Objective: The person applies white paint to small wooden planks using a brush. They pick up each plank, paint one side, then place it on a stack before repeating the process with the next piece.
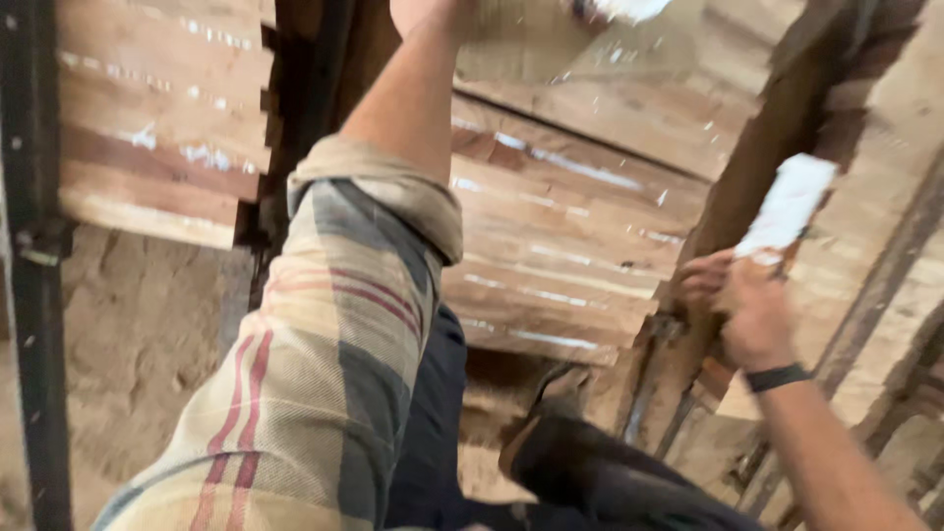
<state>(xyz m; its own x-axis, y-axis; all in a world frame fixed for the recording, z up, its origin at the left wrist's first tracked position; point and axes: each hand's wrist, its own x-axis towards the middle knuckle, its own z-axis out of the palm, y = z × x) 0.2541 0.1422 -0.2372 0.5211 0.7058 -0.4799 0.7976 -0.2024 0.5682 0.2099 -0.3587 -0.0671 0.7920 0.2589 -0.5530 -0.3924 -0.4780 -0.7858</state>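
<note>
The picture is blurred by motion. My left arm, in a plaid sleeve rolled to the elbow, reaches up across a glued wooden panel (pixel 551 246). Only the heel of my left hand (pixel 418 12) shows at the top edge, and its fingers are cut off. A white object (pixel 629 8) lies just right of it at the edge. My right hand (pixel 747 305), with a black band on its wrist, grips a flat white-coated piece (pixel 792 202) and holds it against a dark wooden beam (pixel 747 187).
Another wooden panel (pixel 157 108) with white streaks hangs at the upper left beside a black metal bar (pixel 34 295). Sawdust covers the floor (pixel 147 334). My dark trouser leg and shoe (pixel 560 457) stand below the panels. More timber (pixel 885 256) fills the right side.
</note>
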